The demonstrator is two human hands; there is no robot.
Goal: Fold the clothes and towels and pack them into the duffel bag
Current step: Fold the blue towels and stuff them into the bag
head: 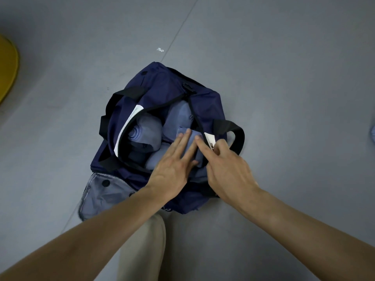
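Note:
A navy duffel bag (160, 84) with black straps lies open on the grey floor. Inside it sit several rolled blue cloths; one roll (142, 130) is at the left, another (178, 118) at the middle. My left hand (172, 165) lies flat, fingers spread, on a folded blue towel (191, 138) at the bag's near right side. My right hand (225, 165) touches the same towel with its forefinger stretched out, other fingers curled by the bag's white tag (210, 140). Neither hand grips anything.
A light blue-grey garment with dark buttons (99, 197) lies on the floor under the bag's near left corner. A yellow round object (7, 69) sits at the far left edge. My beige trouser leg (142, 246) is below the bag. A small white scrap (160, 50) lies beyond.

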